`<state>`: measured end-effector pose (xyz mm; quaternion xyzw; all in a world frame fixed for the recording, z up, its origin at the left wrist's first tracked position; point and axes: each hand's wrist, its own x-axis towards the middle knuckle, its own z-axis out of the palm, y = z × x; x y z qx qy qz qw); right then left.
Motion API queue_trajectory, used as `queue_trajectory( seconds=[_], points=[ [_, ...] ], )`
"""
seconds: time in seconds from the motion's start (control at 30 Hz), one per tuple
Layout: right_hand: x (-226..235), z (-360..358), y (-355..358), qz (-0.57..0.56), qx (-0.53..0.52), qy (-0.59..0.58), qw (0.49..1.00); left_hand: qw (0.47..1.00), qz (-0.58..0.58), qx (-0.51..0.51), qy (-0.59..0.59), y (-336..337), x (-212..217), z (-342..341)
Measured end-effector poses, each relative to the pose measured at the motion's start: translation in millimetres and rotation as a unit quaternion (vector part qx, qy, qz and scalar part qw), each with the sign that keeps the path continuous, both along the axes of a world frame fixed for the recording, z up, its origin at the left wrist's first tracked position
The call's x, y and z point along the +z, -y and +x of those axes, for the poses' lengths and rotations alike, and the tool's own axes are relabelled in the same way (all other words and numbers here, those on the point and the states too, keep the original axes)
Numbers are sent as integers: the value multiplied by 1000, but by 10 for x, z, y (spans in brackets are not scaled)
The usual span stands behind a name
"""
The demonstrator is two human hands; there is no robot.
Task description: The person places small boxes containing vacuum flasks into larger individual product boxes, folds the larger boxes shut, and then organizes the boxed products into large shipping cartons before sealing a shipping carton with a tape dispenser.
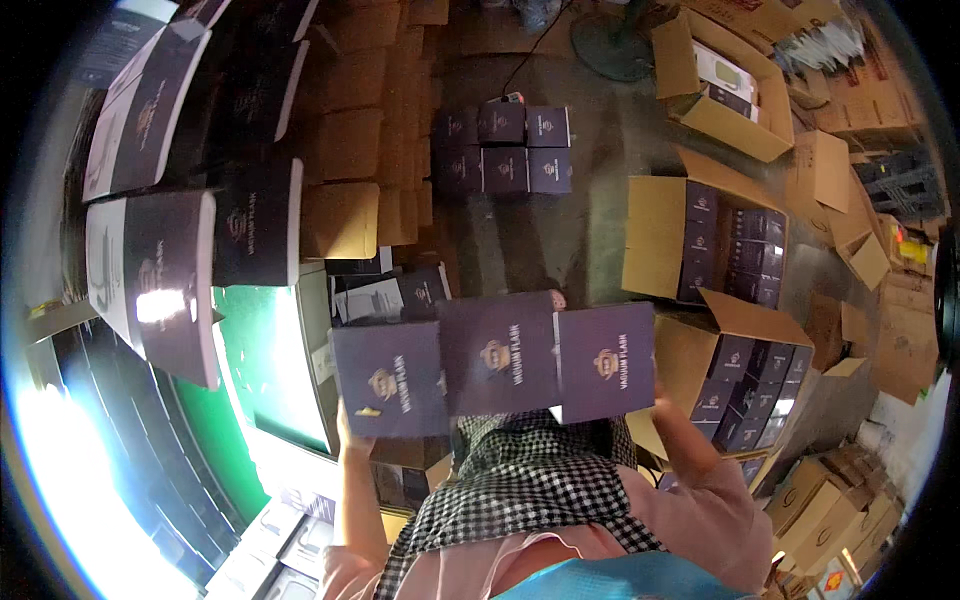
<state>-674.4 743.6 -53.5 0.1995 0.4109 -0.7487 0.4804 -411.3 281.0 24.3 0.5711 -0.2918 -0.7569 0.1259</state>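
Boxes (three abreast) bridge left hand and right hand.

A row of three boxes spans the centre, the left grip at its nine-o'clock end, the right grip at its three-o'clock end. From there, a block of boxes, three across, stands on the floor at twelve. One open carton sits at one, a second carton at two, a third carton at three, the last two holding packed boxes. Stacked cardboard stands at eleven, piled boxes at ten, further cartons at four.
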Motion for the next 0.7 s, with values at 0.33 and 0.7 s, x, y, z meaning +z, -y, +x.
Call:
queue_trajectory(
  seconds=[0.33, 0.7],
  points=[
    [-2918, -1208, -495, 2, -31, -18, 999, 955, -100, -248, -130, 54, -3225, -1935],
    [-7028, -2310, 219, -11, -125, -43, 991, 992, 46, 111, -41, 736, -6995, -2925]
  ],
)
